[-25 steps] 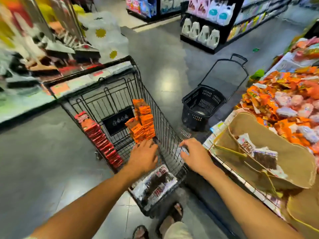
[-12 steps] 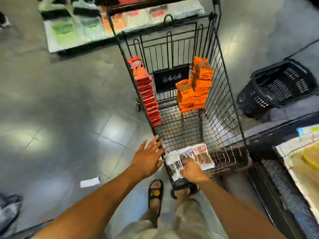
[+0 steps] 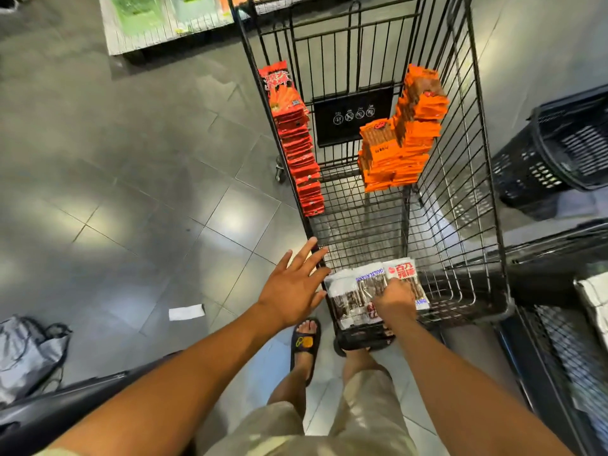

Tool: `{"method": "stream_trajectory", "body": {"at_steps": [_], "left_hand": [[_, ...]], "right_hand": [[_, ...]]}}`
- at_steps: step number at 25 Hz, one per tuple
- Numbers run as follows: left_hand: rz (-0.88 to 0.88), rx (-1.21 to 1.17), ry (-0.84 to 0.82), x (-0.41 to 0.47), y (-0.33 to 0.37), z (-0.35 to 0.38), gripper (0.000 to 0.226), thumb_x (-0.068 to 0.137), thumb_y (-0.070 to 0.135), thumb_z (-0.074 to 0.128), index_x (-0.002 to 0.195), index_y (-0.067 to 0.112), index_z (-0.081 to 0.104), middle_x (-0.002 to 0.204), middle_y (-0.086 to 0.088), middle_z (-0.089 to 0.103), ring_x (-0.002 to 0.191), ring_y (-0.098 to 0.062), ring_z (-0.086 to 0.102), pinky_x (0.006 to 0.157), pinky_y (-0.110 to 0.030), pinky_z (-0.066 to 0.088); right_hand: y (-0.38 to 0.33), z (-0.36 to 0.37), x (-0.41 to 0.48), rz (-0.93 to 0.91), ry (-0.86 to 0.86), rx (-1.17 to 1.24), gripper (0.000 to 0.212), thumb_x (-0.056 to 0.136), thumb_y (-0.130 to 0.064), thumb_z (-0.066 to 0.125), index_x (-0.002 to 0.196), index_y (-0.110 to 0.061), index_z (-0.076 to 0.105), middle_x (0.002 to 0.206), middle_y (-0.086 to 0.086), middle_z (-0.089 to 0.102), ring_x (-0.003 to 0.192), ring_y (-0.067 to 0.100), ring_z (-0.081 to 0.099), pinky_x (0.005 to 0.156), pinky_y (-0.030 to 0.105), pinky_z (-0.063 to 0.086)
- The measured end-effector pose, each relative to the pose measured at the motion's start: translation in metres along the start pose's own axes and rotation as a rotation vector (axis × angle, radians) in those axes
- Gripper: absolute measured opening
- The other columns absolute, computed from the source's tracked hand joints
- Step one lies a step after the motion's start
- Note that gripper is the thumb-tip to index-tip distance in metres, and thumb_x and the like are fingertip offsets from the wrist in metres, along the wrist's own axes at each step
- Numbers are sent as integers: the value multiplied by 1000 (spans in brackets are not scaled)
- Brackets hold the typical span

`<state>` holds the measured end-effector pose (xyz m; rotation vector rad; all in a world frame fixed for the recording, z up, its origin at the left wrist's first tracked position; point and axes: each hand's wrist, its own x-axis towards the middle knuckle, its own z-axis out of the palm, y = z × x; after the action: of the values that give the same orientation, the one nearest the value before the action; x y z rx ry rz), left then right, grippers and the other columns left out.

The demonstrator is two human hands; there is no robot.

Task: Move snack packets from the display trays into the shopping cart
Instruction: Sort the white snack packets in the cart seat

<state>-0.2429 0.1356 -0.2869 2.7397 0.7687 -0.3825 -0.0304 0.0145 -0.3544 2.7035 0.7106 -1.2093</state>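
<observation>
The black wire shopping cart (image 3: 473, 205) stands in front of me. A row of red snack packets (image 3: 296, 136) leans along its left wall, and a stack of orange packets (image 3: 401, 139) sits at the far right. At the near end lie white-and-clear snack packets (image 3: 355, 291) with dark sticks inside. My right hand (image 3: 393, 299) is down on these packets with its fingers curled onto them. My left hand (image 3: 292, 284) is spread open, fingers straight, beside the cart's near left corner and holds nothing.
A black plastic basket (image 3: 559, 153) stands on the floor right of the cart. The dark display stand (image 3: 559, 340) runs along the lower right. A paper slip (image 3: 186, 312) and a grey bag (image 3: 26, 357) lie on the tiles at left. My sandalled foot (image 3: 306, 343) is just behind the cart.
The view has tipped down from the display to the cart. My right hand went from the cart's rim onto the white packets. My left hand left the orange stack and spread at the left corner.
</observation>
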Motion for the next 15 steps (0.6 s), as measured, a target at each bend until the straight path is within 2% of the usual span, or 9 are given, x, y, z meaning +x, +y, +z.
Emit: {"method": "stream_trajectory", "body": {"at_steps": [4, 6, 7, 9, 11, 12, 13, 15], "left_hand": [[-38, -32, -9, 2, 7, -12, 48, 102, 49, 47, 145, 29, 51, 171, -2, 19, 159, -24, -9, 128, -52, 5], [-50, -145, 37, 4, 16, -21, 46, 103, 44, 49, 146, 27, 52, 168, -2, 27, 160, -24, 2, 127, -43, 1], [-58, -258, 75, 6, 22, -27, 45, 104, 39, 51, 147, 26, 52, 166, -2, 32, 159, -23, 11, 127, -38, 5], [-165, -608, 108, 14, 41, -37, 50, 105, 34, 54, 153, 23, 45, 162, 2, 38, 153, -18, 28, 127, -37, 22], [-397, -1047, -25, 26, 62, -47, 65, 101, 43, 60, 158, 24, 33, 153, 6, 43, 142, -14, 42, 120, -38, 36], [-509, -1239, -124, 32, 71, -48, 70, 98, 48, 63, 157, 25, 33, 147, 6, 48, 136, -15, 49, 116, -40, 41], [-583, -1378, -202, 38, 78, -47, 67, 96, 48, 67, 153, 24, 41, 143, 4, 56, 129, -17, 58, 113, -43, 46], [-632, -1475, -220, 46, 85, -36, 38, 96, 36, 71, 130, 23, 60, 123, -2, 72, 110, -21, 70, 104, -49, 54]], "right_hand": [[5, -14, -1, 8, -56, 183, 40, 92, -21, 72, 120, -1, 52, 112, 14, 57, 103, 31, 59, 77, 30, 44], [12, -26, -5, -25, -66, 312, 31, 93, -14, 68, 119, -4, 52, 105, 10, 62, 96, 29, 60, 78, 30, 45], [15, -34, -9, -46, -74, 389, 31, 94, -13, 67, 121, -6, 53, 105, 9, 64, 95, 27, 61, 80, 32, 47], [18, -48, -18, -74, -140, 625, 41, 93, -13, 68, 131, -12, 52, 113, 6, 68, 105, 25, 65, 92, 38, 50], [16, -60, -33, -110, -231, 826, 60, 84, -26, 76, 139, -21, 50, 126, 3, 67, 118, 26, 62, 106, 48, 46], [15, -61, -39, -152, -289, 870, 68, 78, -35, 77, 139, -23, 51, 131, 3, 65, 122, 25, 60, 106, 47, 46], [12, -66, -48, -221, -359, 873, 68, 75, -39, 74, 138, -25, 53, 132, 1, 64, 123, 23, 59, 103, 44, 48], [12, -66, -53, -346, -447, 846, 45, 85, -35, 66, 129, -31, 60, 127, -1, 65, 117, 20, 61, 97, 41, 51]]}}
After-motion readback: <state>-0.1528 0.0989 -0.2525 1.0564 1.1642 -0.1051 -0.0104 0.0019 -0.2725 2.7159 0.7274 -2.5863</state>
